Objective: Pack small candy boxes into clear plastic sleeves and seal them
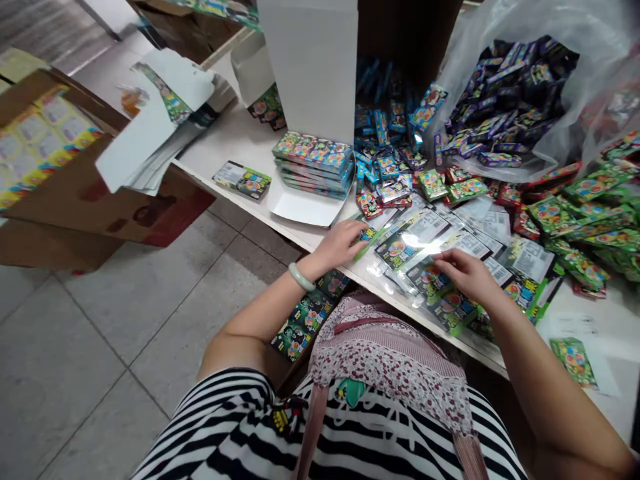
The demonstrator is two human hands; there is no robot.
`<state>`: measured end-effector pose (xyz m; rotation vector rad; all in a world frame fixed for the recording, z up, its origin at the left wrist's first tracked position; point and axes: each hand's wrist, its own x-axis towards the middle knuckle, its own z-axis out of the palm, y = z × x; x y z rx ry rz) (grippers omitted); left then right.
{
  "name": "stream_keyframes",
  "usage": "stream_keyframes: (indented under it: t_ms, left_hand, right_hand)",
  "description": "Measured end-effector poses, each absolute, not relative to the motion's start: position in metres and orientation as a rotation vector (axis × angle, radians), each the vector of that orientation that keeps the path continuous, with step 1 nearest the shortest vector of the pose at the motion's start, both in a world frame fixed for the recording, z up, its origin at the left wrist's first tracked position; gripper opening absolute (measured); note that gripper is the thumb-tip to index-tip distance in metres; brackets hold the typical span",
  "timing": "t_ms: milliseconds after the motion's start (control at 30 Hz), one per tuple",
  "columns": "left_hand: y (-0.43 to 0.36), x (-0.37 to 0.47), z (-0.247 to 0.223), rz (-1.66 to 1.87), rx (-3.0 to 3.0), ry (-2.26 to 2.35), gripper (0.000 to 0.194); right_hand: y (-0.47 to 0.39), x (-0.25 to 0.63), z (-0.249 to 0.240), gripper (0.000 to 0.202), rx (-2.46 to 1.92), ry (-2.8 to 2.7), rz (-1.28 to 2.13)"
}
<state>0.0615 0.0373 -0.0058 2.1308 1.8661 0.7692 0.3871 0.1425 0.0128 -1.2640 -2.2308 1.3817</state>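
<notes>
My left hand (343, 243), with a pale bangle at the wrist, lies at the table's front edge. Its fingers close over a green-edged printed packet (369, 235), which they partly hide. Thumb and fingers of my right hand (465, 272) pinch the edge of a clear plastic packet (431, 275) with black and green print. Several similar flat packets (400, 248) overlap beneath and around it, some showing barcode labels. Small green boxes (465, 190) and a red box (369, 205) lie just behind the packets.
An open white display box (313, 212) holds stacked colourful packs (313, 167); one filled packet (243, 180) lies beside it. Blue boxes (383, 127) pile up behind. A clear bag (440, 120) holds purple boxes (505, 100). A carton (115, 193) stands left; green boxes (590, 213) heap right.
</notes>
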Motion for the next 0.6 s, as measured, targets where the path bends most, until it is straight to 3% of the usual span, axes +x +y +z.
stream_keyframes:
  t_ms: [67, 200, 400, 500, 600]
  left_hand:
    - [0.033, 0.093, -0.012, 0.61, 2.107, 1.819, 0.051]
    - [0.039, 0.138, -0.01, 0.233, 2.082, 1.758, 0.068]
    - [0.039, 0.16, 0.001, 0.12, 2.031, 1.784, 0.066]
    - [0.038, 0.161, -0.001, 0.2, 2.02, 1.808, 0.056]
    - [0.04, 0.161, -0.006, 0.307, 2.001, 1.819, 0.045]
  right_hand:
    - [0.161, 0.363, 0.009, 0.033, -1.287, -2.394, 0.946]
    - [0.189, 0.319, 0.006, 0.059, -1.357, -2.654, 0.424]
    - [0.191, 0.306, 0.002, 0.071, -1.433, -2.762, 0.304]
    - [0.198, 0.311, 0.001, 0.085, -1.487, -2.748, 0.29]
    - [0.206, 0.312, 0.005, 0.086, -1.511, -2.839, 0.318]
